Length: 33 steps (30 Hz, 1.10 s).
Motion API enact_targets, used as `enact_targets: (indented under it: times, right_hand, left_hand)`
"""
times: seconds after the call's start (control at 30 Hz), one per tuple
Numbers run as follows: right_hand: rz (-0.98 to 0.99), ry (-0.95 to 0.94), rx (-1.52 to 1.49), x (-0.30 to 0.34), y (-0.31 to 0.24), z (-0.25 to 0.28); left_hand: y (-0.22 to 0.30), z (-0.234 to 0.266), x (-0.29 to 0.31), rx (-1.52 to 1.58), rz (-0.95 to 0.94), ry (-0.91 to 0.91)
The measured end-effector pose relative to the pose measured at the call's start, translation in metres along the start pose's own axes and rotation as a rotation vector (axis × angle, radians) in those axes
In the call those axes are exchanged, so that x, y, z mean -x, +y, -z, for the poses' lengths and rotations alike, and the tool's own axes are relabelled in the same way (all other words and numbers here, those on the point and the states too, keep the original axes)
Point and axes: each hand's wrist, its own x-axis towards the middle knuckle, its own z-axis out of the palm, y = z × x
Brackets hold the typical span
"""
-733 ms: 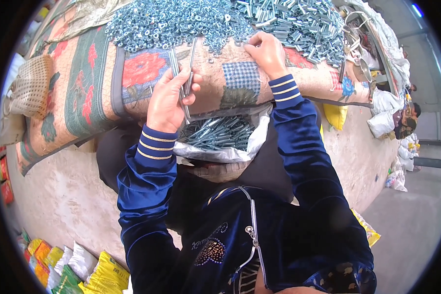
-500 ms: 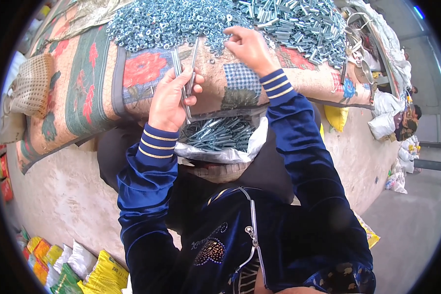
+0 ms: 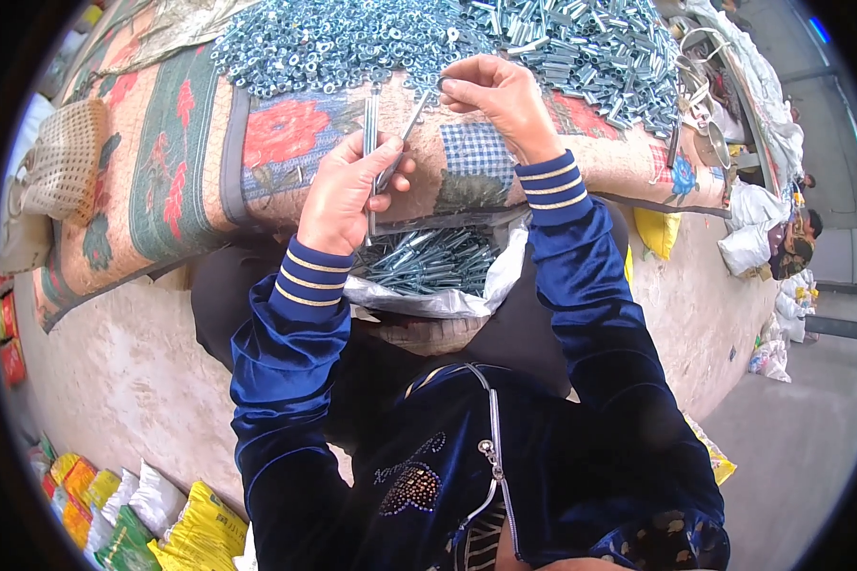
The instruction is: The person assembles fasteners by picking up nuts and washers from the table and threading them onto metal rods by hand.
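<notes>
Two heaps of metal parts lie along the far edge of the floral cloth (image 3: 190, 181): nuts (image 3: 333, 43) and sleeves (image 3: 590, 48). A white bag of bolts (image 3: 428, 271) sits at its near edge. The left hand (image 3: 348, 195) grips several long bolts (image 3: 371, 124); the right hand (image 3: 495, 95) pinches one bolt's tip

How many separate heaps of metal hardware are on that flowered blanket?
2: a heap of nuts at the left, and a heap of sleeves at the right. More may lie beyond the frame.
</notes>
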Motion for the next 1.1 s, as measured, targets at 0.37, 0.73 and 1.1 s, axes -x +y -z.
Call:
enact_targets:
  times: [0.37, 0.73, 1.1]
  right_hand:
    - [0.517, 0.138, 0.572, 0.020, -0.020, -0.043]
    - [0.900, 0.022, 1.147, -0.056, 0.019, -0.115]
    - [0.847, -0.040, 1.302, -0.054, 0.031, -0.090]
  left_hand:
    - [0.004, -0.001, 0.005, 0.068, -0.029, -0.014]
    - [0.022, 0.021, 0.004, 0.242, -0.438, 0.266]
    - [0.036, 0.029, 0.012, 0.302, -0.482, 0.299]
